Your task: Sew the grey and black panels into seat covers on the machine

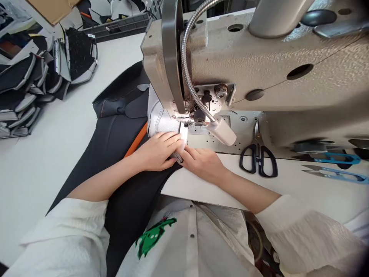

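My left hand (158, 151) lies on the white fabric piece (159, 119) just in front of the sewing machine's presser foot (184, 122), its fingers bent and pressing the cloth's edge. My right hand (203, 163) meets it from the right, fingers pinching the same edge close to the needle. The white piece joins a large black fabric (112, 142) with an orange strip (136, 140), which drapes off the table toward my lap. The beige sewing machine (259, 65) fills the upper right, and its lamp (221, 130) lights the needle area.
Black-handled scissors (258, 156) lie on the machine bed right of my hands. Blue thread snips (334, 174) and a second blue tool (336, 157) lie further right. A stack of black and white cut pieces (31, 80) sits on the white table (43, 161) at the far left.
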